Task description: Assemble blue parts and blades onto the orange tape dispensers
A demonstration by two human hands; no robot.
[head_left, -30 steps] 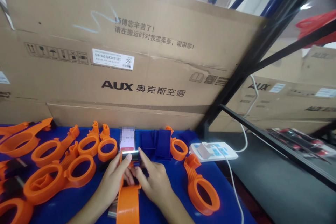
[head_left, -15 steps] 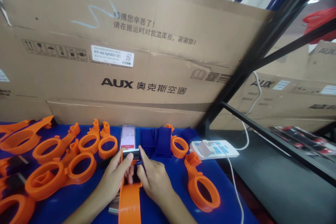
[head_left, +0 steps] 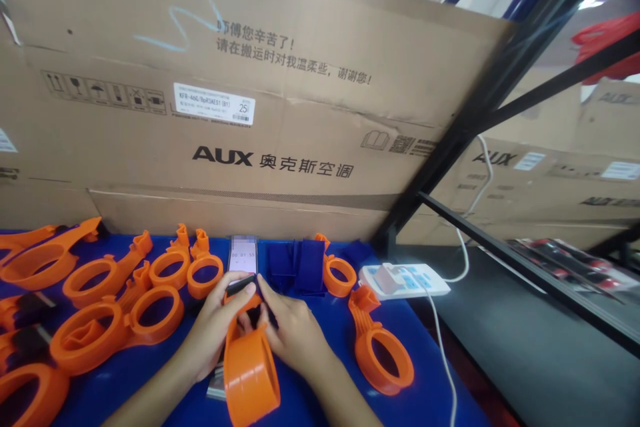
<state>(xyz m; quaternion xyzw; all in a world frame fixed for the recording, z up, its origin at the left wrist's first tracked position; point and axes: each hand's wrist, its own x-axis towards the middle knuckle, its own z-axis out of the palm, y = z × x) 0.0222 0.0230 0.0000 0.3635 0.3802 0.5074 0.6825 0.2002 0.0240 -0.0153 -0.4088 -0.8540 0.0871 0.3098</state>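
An orange tape dispenser point(head_left: 250, 377) is tilted between my hands, its round hub toward me and its black-edged head pointing away. My left hand point(head_left: 217, 320) is closed round the head from the left, thumb lying along the black part. From the right, my right hand point(head_left: 293, 327) pinches the head, fingers partly hidden behind it. Whether a small part sits between those fingertips cannot be made out. Just beyond my hands lies a phone point(head_left: 243, 255) showing a timer. Dark blue flat pieces point(head_left: 310, 267) lie to the right of the phone.
More orange tape dispensers point(head_left: 90, 337) crowd the blue table on the left. Another dispenser point(head_left: 385, 360) and a white power strip point(head_left: 405, 280) with a cable lie on the right. A large cardboard box point(head_left: 275, 207) stands behind, beside a black rack post point(head_left: 450, 140).
The dispenser has turned in my hands: its hub has swung so that its round side and opening show. My left hand has tilted with its head. The surrounding things stay in place.
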